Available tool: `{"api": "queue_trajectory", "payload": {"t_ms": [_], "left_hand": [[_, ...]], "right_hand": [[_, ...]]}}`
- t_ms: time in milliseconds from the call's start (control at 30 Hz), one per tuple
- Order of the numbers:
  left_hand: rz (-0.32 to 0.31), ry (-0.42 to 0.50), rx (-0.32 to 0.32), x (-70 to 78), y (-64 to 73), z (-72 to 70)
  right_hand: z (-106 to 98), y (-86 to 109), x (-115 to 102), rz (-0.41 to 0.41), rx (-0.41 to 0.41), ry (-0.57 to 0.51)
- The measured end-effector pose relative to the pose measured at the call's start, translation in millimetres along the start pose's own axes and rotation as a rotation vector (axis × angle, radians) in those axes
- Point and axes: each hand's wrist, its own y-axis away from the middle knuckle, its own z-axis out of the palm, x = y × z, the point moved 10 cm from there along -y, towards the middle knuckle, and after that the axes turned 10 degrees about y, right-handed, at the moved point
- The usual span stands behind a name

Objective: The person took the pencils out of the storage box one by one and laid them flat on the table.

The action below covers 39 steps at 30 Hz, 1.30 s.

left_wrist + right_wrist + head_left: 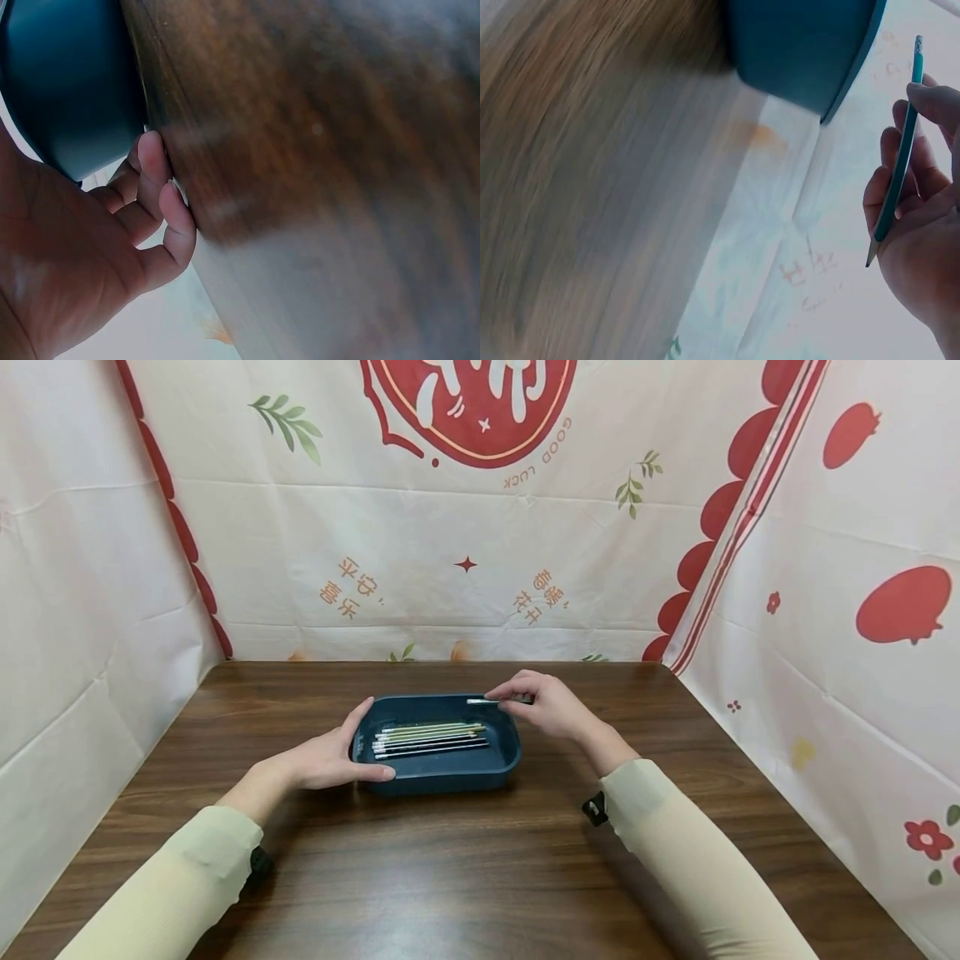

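A dark blue plastic bin [442, 783] stands on the table, with several pencils [427, 741] lying side by side in it, their pale ends to the left. My left hand [322, 760] grips the bin's left end, its thumb along the near rim and the index finger at the far corner. In the left wrist view, other fingers [154, 161] bend low beside the bin's wall. Over the bin's far right corner, my right hand [547, 706] pinches a green pencil [901, 161] between thumb and fingers. Its sharpened tip points back toward the palm.
The brown wood-grain table [420, 877] carries the bin near its far half. A white printed cloth [427, 527] hangs behind the table and along both sides. Black wrist straps [596, 808] show at the sleeve cuffs.
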Motion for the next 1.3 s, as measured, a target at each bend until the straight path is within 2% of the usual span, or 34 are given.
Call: {"api": "queue_trajectory", "payload": {"t_ms": [333, 567, 767, 1000, 1167, 1300], "left_hand": [[-0.009, -0.004, -0.001, -0.5, -1.2, 0.1], [-0.007, -0.007, 0.0, -2.5, -2.8, -1.9], [-0.01, 0.005, -0.004, -3.8, -2.1, -1.8], [-0.012, 0.015, -0.005, -2.8, -2.2, -2.3], [-0.009, 0.015, -0.005, -2.8, -2.0, -2.7], [-0.008, 0.014, -0.004, -3.8, -1.6, -2.2]], "right_hand": [[-21.9, 14.0, 43.5, 0.08, 0.013, 0.018], [-27.8, 14.7, 78.5, 0.15, 0.01, 0.022], [-23.8, 8.6, 105.0, 0.197, -0.003, 0.03], [-14.6, -0.8, 130.7, 0.271, -0.027, -0.028], [-2.2, -6.9, 144.4, 0.29, -0.082, -0.012], [7.7, -6.6, 156.8, 0.346, -0.137, -0.039]]}}
